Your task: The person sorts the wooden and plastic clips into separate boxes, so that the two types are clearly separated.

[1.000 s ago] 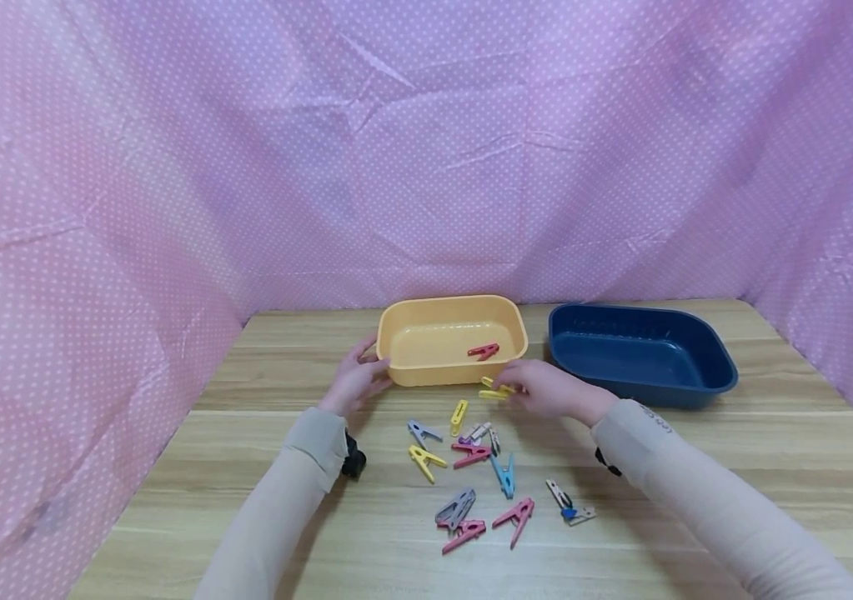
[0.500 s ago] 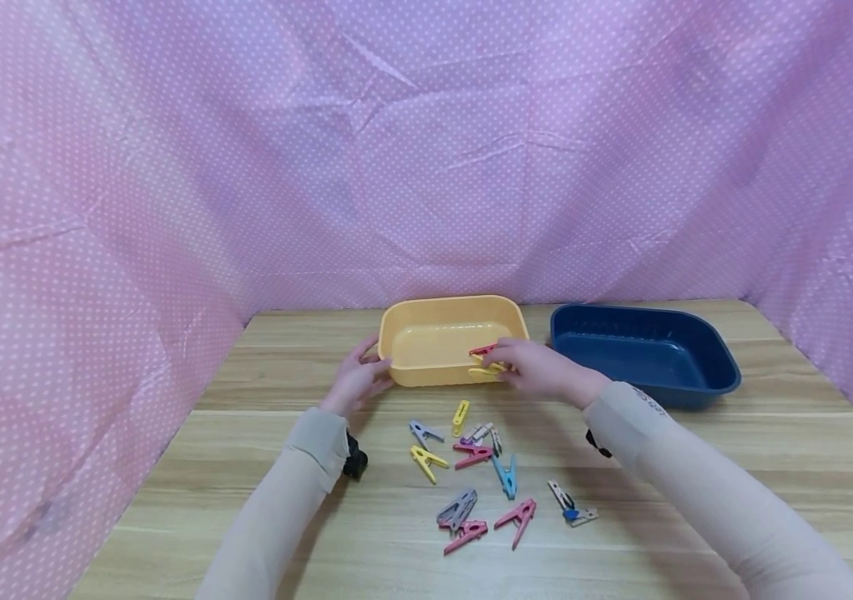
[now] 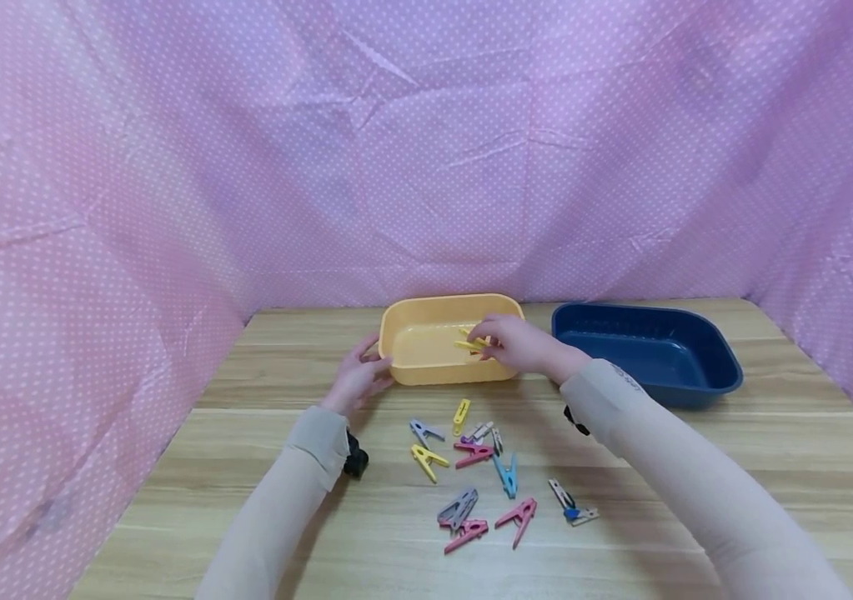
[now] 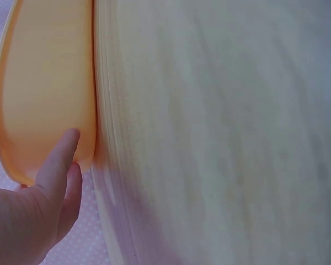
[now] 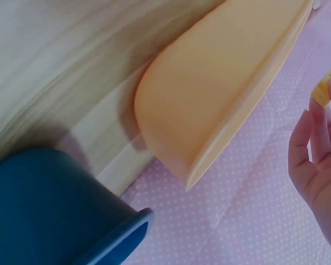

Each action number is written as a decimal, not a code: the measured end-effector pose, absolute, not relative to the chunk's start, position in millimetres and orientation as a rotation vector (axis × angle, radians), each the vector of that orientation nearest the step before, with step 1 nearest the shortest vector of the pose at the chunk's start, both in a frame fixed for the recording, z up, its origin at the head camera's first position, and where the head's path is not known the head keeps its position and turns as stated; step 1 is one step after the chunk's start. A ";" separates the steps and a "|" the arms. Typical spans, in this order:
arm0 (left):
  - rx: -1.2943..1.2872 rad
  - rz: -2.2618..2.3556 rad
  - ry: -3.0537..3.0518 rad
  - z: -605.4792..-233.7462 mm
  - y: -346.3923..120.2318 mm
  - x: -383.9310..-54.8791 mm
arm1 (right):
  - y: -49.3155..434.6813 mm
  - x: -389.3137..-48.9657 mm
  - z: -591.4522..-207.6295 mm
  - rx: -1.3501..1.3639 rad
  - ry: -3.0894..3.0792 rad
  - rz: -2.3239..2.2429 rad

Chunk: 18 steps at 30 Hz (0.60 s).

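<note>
My right hand [image 3: 512, 342] pinches a yellow clothespin [image 3: 464, 343] over the inside of the yellow basin [image 3: 426, 377]. In the right wrist view that clothespin [image 5: 321, 93] shows between thumb and fingers, above the basin's rim. A red clothespin lying in the basin is mostly hidden behind this hand. My left hand [image 3: 357, 379] rests at the basin's left end. The left wrist view has its fingers [image 4: 58, 165] fairly straight against the outer wall. In front of the basin, a yellow clothespin [image 3: 461, 415] lies nearest, and another yellow one [image 3: 428, 460] lies further forward.
A dark blue basin [image 3: 666, 390] stands to the right on the wooden table [image 3: 246, 433]. More clothespins lie about: a light blue one [image 3: 507, 477], a pink one [image 3: 519, 518], a grey one [image 3: 458, 507] and several others. Pink dotted cloth [image 3: 426, 167] hangs behind.
My right hand has carried the yellow clothespin up from the table before the yellow basin, over its front rim and above its inside. The left hand has stayed in place.
</note>
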<state>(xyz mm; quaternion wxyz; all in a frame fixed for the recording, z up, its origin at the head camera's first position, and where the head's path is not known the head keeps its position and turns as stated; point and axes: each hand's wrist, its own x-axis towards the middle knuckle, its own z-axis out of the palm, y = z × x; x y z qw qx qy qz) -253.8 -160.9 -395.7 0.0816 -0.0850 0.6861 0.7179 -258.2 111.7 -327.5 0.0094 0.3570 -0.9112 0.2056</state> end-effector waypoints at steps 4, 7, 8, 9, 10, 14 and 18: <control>-0.253 2.156 2.033 -395.1 -160.4 -255.4 | 105.6 -264.6 -323.3 1.036 -2.882 0.660; -0.253 2.158 2.026 -395.6 -161.3 -256.0 | 100.5 -270.2 -323.4 0.992 -2.903 0.677; -0.257 2.152 2.030 -396.2 -161.5 -256.2 | 98.8 -272.2 -323.8 0.981 -2.906 0.686; -0.257 2.153 2.029 -396.9 -161.6 -256.4 | 97.1 -274.0 -324.3 0.972 -2.908 0.688; -0.260 2.156 2.024 -397.1 -161.8 -256.6 | 95.1 -275.9 -324.4 0.965 -2.904 0.685; -0.264 2.149 2.031 -397.8 -161.9 -256.8 | 89.0 -281.7 -325.6 0.948 -2.880 0.674; -0.258 2.155 2.036 -397.8 -161.5 -256.9 | 85.8 -285.5 -328.7 0.926 -2.881 0.692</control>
